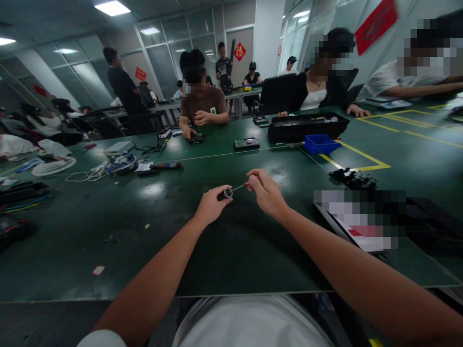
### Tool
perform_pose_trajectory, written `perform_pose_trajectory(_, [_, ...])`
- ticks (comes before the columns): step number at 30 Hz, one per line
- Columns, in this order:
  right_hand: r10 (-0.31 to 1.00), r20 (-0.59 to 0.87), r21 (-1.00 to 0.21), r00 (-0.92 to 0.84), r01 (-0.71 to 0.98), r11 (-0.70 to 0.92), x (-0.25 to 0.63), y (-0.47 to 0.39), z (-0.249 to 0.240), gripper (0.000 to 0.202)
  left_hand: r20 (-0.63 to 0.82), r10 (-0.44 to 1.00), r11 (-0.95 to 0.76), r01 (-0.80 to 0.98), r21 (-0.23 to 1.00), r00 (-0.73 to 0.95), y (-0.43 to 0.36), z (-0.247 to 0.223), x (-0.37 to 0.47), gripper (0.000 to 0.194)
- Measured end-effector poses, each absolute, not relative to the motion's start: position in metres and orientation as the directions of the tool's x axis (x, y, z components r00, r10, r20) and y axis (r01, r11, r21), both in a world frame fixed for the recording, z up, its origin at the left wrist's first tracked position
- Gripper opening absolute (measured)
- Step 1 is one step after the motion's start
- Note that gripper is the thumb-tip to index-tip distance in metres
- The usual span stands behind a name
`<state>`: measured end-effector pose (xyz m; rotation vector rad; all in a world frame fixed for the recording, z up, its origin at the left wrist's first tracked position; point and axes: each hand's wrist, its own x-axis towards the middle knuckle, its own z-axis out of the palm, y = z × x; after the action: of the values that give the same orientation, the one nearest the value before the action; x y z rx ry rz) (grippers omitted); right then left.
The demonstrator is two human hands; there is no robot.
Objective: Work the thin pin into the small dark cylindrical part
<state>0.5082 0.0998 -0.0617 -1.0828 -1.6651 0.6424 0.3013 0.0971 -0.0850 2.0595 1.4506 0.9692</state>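
One glossy green table (137,260) bears one long black case (307,132) and one angular blue bin (320,144); beyond, one red diamond-shaped sign (239,51) reads "福". Above the table, the left hand (211,206) grips one round-faced black cylinder (227,193); the right hand (268,193) pinches one thin rod (239,187), red near the fingers, pointing at the cylinder.

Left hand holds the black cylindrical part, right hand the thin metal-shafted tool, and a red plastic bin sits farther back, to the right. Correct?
Not quite: the head view shows a blue plastic bin, not red. The rest stands: left hand on the black cylindrical part, right hand on the thin metal-shafted tool.
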Motion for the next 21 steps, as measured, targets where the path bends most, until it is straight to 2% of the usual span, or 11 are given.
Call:
perform_pose_trajectory(5, [0.885, 0.460, -0.806, -0.067, 0.386, 0.448, 0.508, 0.096, -0.059, 0.028, 0.290, 0.932, -0.361, 0.643, 0.676, 0.218, 0.096, -0.083, 0.302, 0.039])
perform_pose_trajectory(9, [0.905, 0.426, -0.882, 0.009, 0.225, 0.413, 0.503, 0.098, -0.061, 0.022, 0.293, 0.936, -0.347, 0.654, 0.672, 0.196, 0.097, -0.083, 0.303, 0.040])
perform_pose_trajectory(12, [0.948, 0.312, -0.950, 0.059, 0.020, 0.312, 0.501, 0.105, -0.067, 0.023, 0.316, 0.923, -0.382, 0.637, 0.670, 0.221, 0.097, -0.082, 0.301, 0.040])
perform_pose_trajectory(14, [0.984, 0.156, -0.971, 0.088, -0.172, 0.169, 0.502, 0.111, -0.071, 0.021, 0.346, 0.903, -0.426, 0.629, 0.650, 0.253, 0.097, -0.081, 0.300, 0.039])
perform_pose_trajectory(16, [0.999, 0.026, -0.962, 0.039, -0.271, 0.036, 0.504, 0.116, -0.075, 0.023, 0.361, 0.894, -0.443, 0.648, 0.620, 0.267, 0.097, -0.080, 0.299, 0.038])
perform_pose_trajectory(18, [0.998, 0.024, -0.961, 0.061, -0.273, 0.040, 0.506, 0.118, -0.077, 0.023, 0.347, 0.900, -0.430, 0.675, 0.599, 0.265, 0.097, -0.079, 0.299, 0.037])
perform_pose_trajectory(21, [0.976, 0.161, -0.975, 0.144, -0.128, 0.180, 0.505, 0.114, -0.074, 0.021, 0.313, 0.913, -0.404, 0.698, 0.591, 0.263, 0.096, -0.078, 0.300, 0.038])
